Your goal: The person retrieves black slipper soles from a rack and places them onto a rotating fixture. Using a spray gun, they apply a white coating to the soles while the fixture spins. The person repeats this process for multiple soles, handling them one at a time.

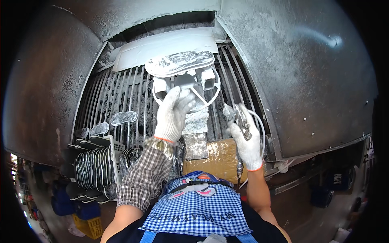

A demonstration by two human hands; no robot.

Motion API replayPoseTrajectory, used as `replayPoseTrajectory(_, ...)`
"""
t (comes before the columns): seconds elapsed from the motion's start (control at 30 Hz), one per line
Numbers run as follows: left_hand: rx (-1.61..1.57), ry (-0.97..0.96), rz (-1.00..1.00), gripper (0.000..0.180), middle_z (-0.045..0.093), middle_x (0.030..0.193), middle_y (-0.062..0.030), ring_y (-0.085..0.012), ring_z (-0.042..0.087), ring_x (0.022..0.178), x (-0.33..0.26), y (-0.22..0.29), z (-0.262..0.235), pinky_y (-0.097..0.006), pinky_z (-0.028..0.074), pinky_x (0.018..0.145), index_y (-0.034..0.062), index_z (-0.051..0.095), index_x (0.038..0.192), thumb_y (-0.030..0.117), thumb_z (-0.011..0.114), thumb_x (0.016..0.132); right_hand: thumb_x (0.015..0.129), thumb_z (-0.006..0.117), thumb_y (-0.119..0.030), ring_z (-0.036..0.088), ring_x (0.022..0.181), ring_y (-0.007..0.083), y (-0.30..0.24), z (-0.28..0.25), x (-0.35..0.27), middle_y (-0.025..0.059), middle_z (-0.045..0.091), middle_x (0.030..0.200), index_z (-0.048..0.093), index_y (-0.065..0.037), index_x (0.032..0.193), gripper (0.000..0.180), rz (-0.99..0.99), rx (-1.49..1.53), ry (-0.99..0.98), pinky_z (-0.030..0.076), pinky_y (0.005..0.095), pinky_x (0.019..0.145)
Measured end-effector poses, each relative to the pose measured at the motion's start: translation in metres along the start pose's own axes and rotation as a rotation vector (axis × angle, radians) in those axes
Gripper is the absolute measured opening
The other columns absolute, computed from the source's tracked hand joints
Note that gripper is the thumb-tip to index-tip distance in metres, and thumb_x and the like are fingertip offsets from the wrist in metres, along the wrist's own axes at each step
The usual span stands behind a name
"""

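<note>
My left hand (173, 115), in a white knit glove, is at the near rim of a white wheel-shaped stand (211, 101). Its fingers are smeared, so whether they grip the rim cannot be made out. On top of the stand lies a long oval, sole-shaped piece (180, 64) with a white edge and a shiny, film-like upper face. My right hand (248, 146), gloved too, is closed around a small metal spray gun (243, 123), to the right of the wheel. A pale hose (262, 131) runs beside that hand.
Metal bars (133, 91) form the bench, between dusty side panels (300, 81). A white sheet (166, 44) lies behind the stand. Several sole-shaped pieces (94, 168) stand in a white basket (116, 152); loose ones (124, 118) rest on the bars. A taped cardboard box (219, 160) is in front.
</note>
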State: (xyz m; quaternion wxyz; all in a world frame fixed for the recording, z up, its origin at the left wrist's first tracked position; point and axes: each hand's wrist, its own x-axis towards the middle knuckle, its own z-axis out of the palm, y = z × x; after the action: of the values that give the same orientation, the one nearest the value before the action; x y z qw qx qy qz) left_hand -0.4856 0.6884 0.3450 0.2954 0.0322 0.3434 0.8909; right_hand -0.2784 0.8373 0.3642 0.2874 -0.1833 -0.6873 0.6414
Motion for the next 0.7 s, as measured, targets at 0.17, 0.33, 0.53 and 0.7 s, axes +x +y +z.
replayPoseTrajectory(0.17, -0.148, 0.103, 0.012, 0.051, 0.055, 0.141, -0.0315, -0.0418, 0.06, 0.131, 0.051, -0.011, 0.026, -0.051, 0.056, 0.111, -0.0057, 0.045, 0.144, 0.027, 0.063, 0.109, 0.098, 0.068, -0.009, 0.06, 0.136, 0.0229, 0.053, -0.036, -0.035, 0.0172, 0.063, 0.15, 0.032, 0.002, 0.166, 0.078, 0.188, -0.209, 0.042, 0.044, 0.0331, 0.115)
replayPoseTrajectory(0.33, -0.266, 0.173, -0.007, 0.053, 0.053, 0.144, -0.0308, -0.0402, 0.058, 0.135, 0.082, -0.01, 0.028, -0.049, 0.053, 0.115, -0.0049, 0.044, 0.145, 0.029, 0.063, 0.109, 0.101, 0.065, -0.009, 0.06, 0.133, 0.0215, 0.099, -0.062, -0.08, 0.0144, 0.056, 0.158, 0.029, -0.003, 0.169, 0.077, 0.318, -0.171, 0.111, 0.049, 0.0326, 0.109)
replayPoseTrajectory(0.53, 0.158, -0.09, 0.381, 0.045, 0.074, 0.119, -0.0164, -0.0229, 0.071, 0.111, 0.111, -0.018, 0.002, -0.034, 0.057, 0.099, -0.0068, 0.06, 0.132, 0.007, 0.081, 0.095, 0.099, 0.066, -0.004, 0.067, 0.084, 0.0111, 0.097, -0.058, -0.099, 0.0128, 0.06, 0.15, 0.028, -0.012, 0.17, 0.081, 0.517, -0.056, 0.165, 0.056, 0.0251, 0.051)
replayPoseTrajectory(0.7, 0.678, -0.089, 0.53, 0.038, 0.069, 0.128, -0.0191, -0.0272, 0.071, 0.114, 0.074, 0.048, 0.019, -0.04, 0.06, 0.103, -0.006, 0.057, 0.135, 0.006, 0.07, 0.102, 0.094, 0.072, -0.005, 0.063, 0.073, 0.0095, 0.099, -0.052, -0.097, 0.0061, 0.069, 0.121, 0.04, -0.009, 0.164, 0.077, 0.525, -0.118, 0.142, 0.053, 0.0256, 0.052)
